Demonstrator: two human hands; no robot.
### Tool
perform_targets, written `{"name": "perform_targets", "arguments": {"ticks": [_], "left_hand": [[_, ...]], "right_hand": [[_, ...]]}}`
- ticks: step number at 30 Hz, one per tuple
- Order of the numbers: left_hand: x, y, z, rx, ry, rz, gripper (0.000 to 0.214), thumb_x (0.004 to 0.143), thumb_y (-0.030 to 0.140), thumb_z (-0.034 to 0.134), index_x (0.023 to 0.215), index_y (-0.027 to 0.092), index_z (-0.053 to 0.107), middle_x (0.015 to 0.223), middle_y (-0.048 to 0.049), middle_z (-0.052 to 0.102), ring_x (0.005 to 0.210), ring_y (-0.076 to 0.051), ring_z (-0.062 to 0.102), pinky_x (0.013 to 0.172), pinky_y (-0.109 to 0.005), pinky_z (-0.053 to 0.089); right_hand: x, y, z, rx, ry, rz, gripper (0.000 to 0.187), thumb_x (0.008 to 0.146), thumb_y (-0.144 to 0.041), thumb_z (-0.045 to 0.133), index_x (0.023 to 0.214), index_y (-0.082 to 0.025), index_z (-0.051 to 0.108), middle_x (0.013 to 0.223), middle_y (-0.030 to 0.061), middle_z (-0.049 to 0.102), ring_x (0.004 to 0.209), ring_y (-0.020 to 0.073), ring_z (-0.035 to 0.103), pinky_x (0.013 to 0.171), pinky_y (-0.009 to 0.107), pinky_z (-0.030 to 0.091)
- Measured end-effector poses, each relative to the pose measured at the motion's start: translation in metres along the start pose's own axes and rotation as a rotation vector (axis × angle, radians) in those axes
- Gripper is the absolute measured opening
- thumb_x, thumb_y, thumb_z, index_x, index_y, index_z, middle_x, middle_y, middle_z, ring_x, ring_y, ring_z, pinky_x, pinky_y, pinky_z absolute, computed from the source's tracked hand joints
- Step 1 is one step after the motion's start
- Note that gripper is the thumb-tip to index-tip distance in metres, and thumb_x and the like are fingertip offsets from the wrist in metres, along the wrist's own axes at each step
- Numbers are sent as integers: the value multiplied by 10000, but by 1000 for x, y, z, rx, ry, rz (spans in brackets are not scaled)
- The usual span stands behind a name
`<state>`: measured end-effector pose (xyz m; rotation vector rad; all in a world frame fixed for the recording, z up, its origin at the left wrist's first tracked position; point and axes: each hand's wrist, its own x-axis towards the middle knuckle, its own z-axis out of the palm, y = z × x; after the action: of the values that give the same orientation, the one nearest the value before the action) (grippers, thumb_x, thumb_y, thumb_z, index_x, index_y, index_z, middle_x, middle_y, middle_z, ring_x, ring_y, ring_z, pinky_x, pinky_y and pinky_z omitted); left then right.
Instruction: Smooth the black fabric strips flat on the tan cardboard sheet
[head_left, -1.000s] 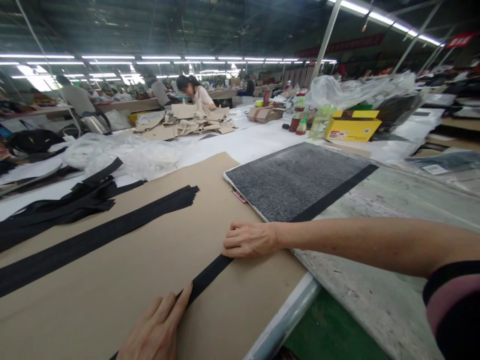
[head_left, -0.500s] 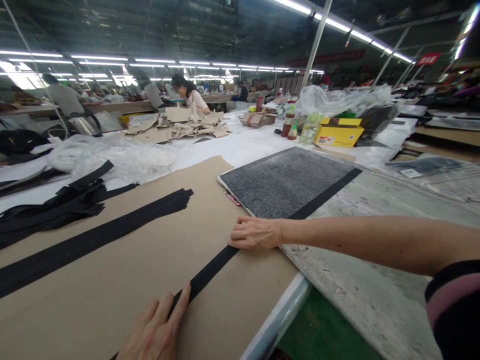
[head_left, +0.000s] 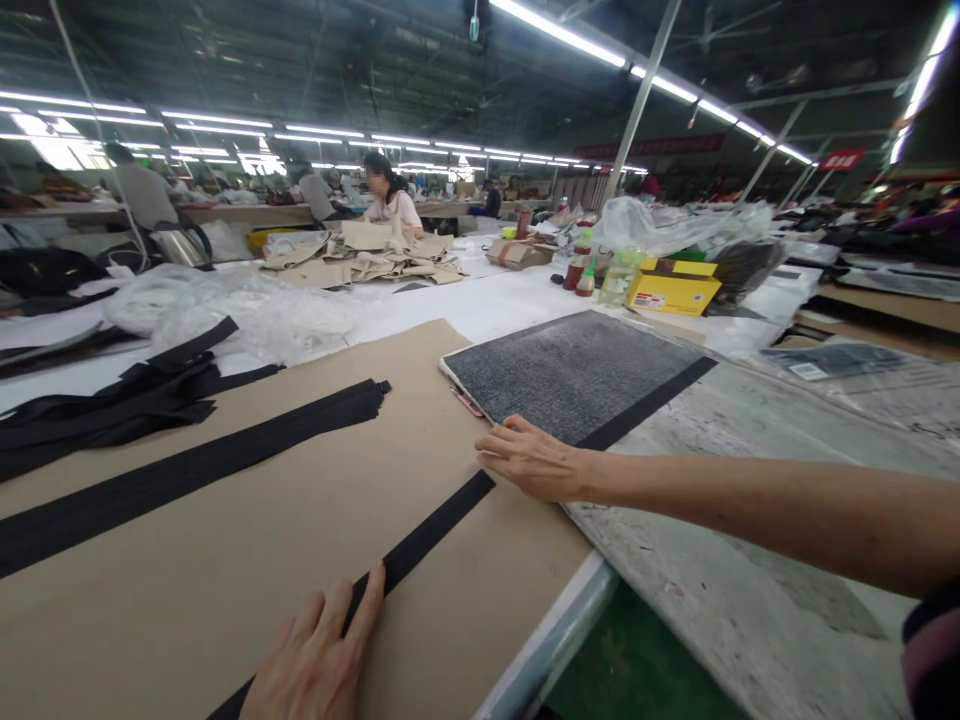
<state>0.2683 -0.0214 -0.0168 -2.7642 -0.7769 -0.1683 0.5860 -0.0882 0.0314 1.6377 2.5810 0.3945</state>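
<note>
A narrow black strip [head_left: 439,520] runs diagonally over the brown sheet [head_left: 247,560] on the table. My left hand [head_left: 315,640] lies on its near part, fingers stretched out and slightly spread, pressing it flat. Just past the strip's far end is my right hand [head_left: 529,460], its fingers loosely bent and a little apart, with nothing visible in them. Beyond that hand sits a dark grey textured panel [head_left: 570,365] on a board, with a black strip [head_left: 649,405] along its near edge.
More black strips lie in a stack [head_left: 225,460] and a loose heap [head_left: 112,400] at left. Farther back are clear plastic film [head_left: 240,305], a pile of brown pieces [head_left: 367,255], bottles [head_left: 585,280] and a yellow box [head_left: 673,287]. A person [head_left: 390,195] sits behind the pile.
My right hand has come off the strip's far end and shifted slightly right, uncovering that end. My left hand stays on the strip. The view has moved slightly.
</note>
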Motion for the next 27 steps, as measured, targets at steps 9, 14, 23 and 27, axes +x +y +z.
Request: {"name": "perform_targets", "arguments": {"ticks": [9,14,23,27], "left_hand": [[-13,-4,15,-37,36,-48,583,794,-22,377,1315,221,477,1088,-52,615,949,-191,529,838,-350,439],[-52,-32,28,-66,76,-112,515,769,7,395,1220,189,564,1109,-59,633,1002,-199,554,870,-345,437],[-43,-4,19,-148,206,-219,478,905,249,408,1366,125,382,1414,-99,436,1303,-235,388,1031,-398,393],[-53,-7,23,-136,56,-233,587,916,415,377,1416,120,287,1458,-102,352,1335,-248,349,1039,-444,381]], "right_hand": [[35,-76,9,206,30,-58,392,874,-160,441,1266,-138,459,1105,103,554,914,211,472,825,361,337],[22,-64,18,186,38,-20,391,868,-79,404,1253,-92,472,1055,130,571,933,212,485,865,383,340],[71,-134,5,275,210,-30,484,921,-189,428,1398,-171,349,1327,113,496,1171,243,451,1020,459,293],[73,-144,19,308,133,-104,639,942,-369,438,1478,-181,145,1456,84,354,1312,233,355,1084,470,275]]}}
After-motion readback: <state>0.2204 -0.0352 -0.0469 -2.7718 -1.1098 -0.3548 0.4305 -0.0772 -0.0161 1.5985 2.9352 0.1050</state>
